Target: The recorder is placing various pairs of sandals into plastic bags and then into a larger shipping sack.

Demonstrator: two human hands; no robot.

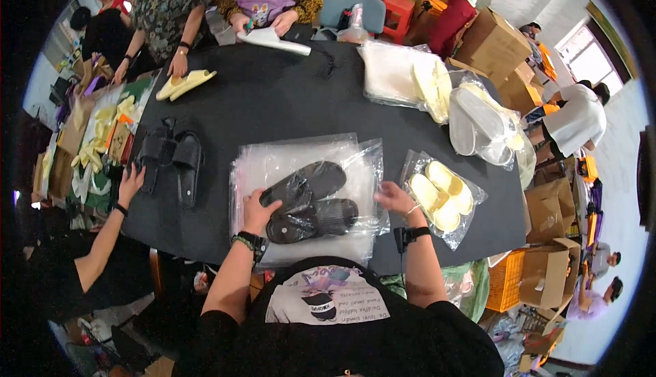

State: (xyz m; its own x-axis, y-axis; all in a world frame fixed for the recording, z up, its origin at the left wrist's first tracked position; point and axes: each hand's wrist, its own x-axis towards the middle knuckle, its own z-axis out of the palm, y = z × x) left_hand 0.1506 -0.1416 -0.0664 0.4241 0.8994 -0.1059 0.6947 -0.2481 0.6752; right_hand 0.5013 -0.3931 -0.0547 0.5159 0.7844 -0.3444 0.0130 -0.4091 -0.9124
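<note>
So the biggest thing around me is the black table (273,107), filling the middle of the frame. On it, center frame, there's a stack of clear plastic bags (260,162), and the pair of black slides (313,220) I'm handling lies on top, heel ends to the left, with clear film glinting over them and sticking out to the right. Upper right has another stack of clear bags (386,66) and some bagged grey slides (471,121). Right of center is a bagged pair of pale yellow slides (444,192). Left side: a loose pair of black sandals (186,162), with a co-worker's hand (131,180) just beside it. Smaller stuff: a white slipper (273,40) held by someone at top center, and loose yellow slides (184,85) upper left.

As for me, my right hand (398,198) is at the film's right edge, fingertips close together, can't tell if they're pinching it. My left hand (257,213) is at the heel ends, thumb apart from the index finger; can't tell if it's really gripping.
</note>
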